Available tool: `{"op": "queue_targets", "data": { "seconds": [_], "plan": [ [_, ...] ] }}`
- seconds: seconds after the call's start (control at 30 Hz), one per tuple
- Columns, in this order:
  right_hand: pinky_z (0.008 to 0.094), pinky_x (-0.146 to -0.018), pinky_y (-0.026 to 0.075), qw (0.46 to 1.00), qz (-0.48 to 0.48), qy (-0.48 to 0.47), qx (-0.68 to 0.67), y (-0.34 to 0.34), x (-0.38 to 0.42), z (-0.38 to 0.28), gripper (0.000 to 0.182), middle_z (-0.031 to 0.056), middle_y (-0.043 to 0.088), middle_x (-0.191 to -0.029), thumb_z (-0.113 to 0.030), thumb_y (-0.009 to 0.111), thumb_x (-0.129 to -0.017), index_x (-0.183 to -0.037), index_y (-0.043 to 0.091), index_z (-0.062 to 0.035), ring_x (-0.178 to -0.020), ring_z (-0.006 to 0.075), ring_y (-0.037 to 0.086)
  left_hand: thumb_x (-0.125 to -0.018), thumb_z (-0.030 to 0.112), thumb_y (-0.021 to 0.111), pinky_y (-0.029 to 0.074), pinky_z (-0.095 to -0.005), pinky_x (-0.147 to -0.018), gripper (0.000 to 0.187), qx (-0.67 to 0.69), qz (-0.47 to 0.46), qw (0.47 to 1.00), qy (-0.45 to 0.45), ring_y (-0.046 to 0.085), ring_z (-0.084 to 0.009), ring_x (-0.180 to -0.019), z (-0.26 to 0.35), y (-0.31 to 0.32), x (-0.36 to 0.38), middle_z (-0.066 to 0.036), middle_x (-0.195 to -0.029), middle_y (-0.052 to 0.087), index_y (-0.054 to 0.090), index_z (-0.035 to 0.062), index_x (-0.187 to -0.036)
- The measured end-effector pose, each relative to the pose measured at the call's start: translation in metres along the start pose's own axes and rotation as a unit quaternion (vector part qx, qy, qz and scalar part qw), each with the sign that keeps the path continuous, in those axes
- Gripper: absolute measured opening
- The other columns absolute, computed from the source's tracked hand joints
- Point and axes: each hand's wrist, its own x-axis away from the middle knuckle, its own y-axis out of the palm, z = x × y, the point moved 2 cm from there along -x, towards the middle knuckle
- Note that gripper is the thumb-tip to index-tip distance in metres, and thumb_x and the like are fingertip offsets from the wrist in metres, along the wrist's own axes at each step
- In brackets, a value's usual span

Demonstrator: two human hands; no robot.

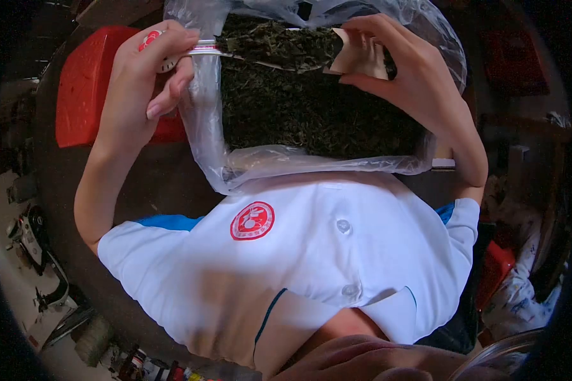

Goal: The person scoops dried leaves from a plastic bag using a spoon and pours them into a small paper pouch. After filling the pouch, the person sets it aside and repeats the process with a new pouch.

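My left hand (143, 79) pinches the end of a shiny silver and pink handle (204, 48) with thumb and fingers. A round red and white piece (151, 43) shows by those fingers. From the handle a long strip of dark dried leaves (279, 47) reaches to the right; whatever carries it is mostly hidden under the leaves. My right hand (403, 60) grips a small brown paper packet (359, 54) between thumb and fingers, its edge against the right end of the leaf strip. Both hands are above a container lined with clear plastic (203, 120), filled with loose dried leaves (311, 120).
A red plastic stool or bin (86, 86) stands at the left. A white scooter-like vehicle (41, 247) is at the lower left. Near the right edge sits a person in patterned clothing (518, 298), beside a red seat (494, 273).
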Motion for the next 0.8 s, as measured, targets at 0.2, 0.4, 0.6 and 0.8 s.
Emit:
{"op": "queue_targets", "data": {
  "seconds": [0.2,0.4,0.6,0.8],
  "plan": [
    [0.0361,-0.087,0.052,1.000,-0.006,-0.005,-0.028,0.003,-0.001,-0.007,0.056,0.0079,0.063,-0.113,-0.018,0.081,-0.071,-0.122,0.057,-0.0106,-0.103,0.0258,0.063,-0.094,0.024,0.053,0.018,-0.0158,-0.028,0.023,-0.057,0.007,0.998,0.026,0.026,-0.0002,-0.030,-0.002,0.006,-0.004,0.005,-0.051,0.045,0.050,0.0079,-0.078],
    [0.0357,-0.088,0.052,0.999,-0.002,-0.009,-0.044,0.008,-0.001,-0.004,0.054,0.0082,0.063,-0.113,-0.018,0.081,-0.072,-0.120,0.058,-0.0101,-0.104,0.0255,0.063,-0.094,0.027,0.055,0.020,-0.0163,-0.031,0.023,-0.182,0.018,0.982,0.038,0.029,0.0003,-0.033,0.009,0.006,-0.013,0.006,-0.053,0.045,0.053,0.0100,-0.077],
    [0.0384,-0.087,0.050,0.984,-0.101,0.123,-0.075,-0.009,-0.015,-0.023,0.057,0.0179,0.059,-0.108,-0.023,0.078,-0.074,-0.118,0.050,-0.0003,-0.102,0.0313,0.061,-0.083,0.010,0.055,0.031,-0.0244,-0.039,0.018,-0.196,0.023,0.980,-0.025,0.041,-0.0082,-0.040,0.063,0.053,-0.018,0.000,-0.051,0.047,0.053,0.0017,-0.067],
    [0.0362,-0.085,0.050,0.988,-0.061,0.084,-0.116,-0.003,-0.013,-0.011,0.058,0.0175,0.059,-0.107,-0.020,0.078,-0.075,-0.121,0.049,0.0004,-0.100,0.0307,0.061,-0.082,0.011,0.054,0.032,-0.0247,-0.038,0.017,-0.351,0.055,0.935,0.017,0.042,-0.0088,-0.039,0.095,0.080,-0.023,-0.001,-0.051,0.049,0.058,-0.0013,-0.071]
  ]
}}
